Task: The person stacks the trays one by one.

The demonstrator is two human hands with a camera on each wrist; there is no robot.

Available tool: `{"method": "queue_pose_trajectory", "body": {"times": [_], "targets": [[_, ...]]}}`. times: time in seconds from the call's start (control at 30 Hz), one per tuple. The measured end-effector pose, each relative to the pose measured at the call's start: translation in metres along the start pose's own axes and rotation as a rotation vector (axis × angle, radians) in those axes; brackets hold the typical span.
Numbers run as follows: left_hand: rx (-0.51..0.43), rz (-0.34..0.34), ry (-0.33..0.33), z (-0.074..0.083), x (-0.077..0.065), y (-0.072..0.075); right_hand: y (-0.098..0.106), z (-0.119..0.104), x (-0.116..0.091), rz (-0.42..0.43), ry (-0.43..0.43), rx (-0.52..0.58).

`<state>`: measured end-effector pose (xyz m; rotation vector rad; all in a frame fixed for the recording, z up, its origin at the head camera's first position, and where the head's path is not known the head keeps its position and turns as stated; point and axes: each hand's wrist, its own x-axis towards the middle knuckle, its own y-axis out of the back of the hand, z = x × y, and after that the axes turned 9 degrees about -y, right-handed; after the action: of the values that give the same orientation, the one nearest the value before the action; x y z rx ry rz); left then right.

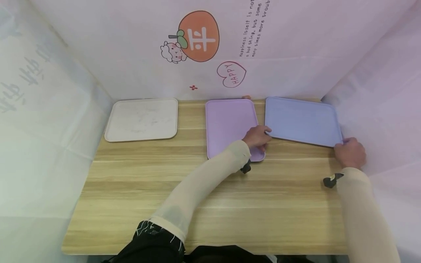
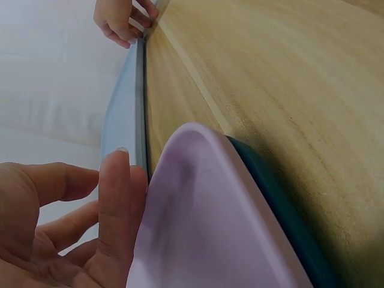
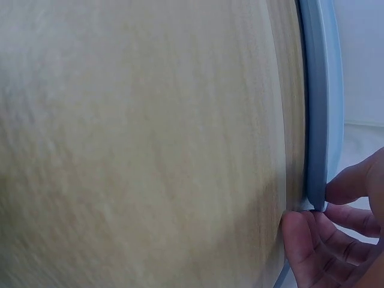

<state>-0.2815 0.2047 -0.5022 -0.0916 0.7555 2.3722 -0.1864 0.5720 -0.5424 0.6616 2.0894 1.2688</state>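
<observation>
A light blue tray lies at the back right of the table, its near edge slanting down to the right. With finger and thumb my left hand holds its near left corner; the wrist passes over a purple tray. My right hand pinches the near right corner, the thumb on the rim and fingers curled below it in the right wrist view. Beneath the purple tray, a dark teal edge shows in the left wrist view.
A white marbled tray lies at the back left of the wooden table. Pale printed sheets rise behind the table and along both sides. The blue tray's right end is close to the right-hand sheet.
</observation>
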Motion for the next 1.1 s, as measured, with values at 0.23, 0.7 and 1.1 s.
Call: {"method": "queue_pose_trajectory", "body": {"times": [0.23,0.7,1.1], "targets": [[-0.020,-0.030,0.034,-0.003,0.010,-0.002,0.000,-0.004,-0.005,0.001,0.007,0.021],[-0.103,0.012,0.013,0.002,0.000,-0.010,-0.007,-0.009,-0.005,0.013,-0.020,0.187],[-0.154,0.114,0.028,0.009,-0.008,-0.016,-0.004,-0.018,-0.012,-0.020,-0.081,0.233]]}}
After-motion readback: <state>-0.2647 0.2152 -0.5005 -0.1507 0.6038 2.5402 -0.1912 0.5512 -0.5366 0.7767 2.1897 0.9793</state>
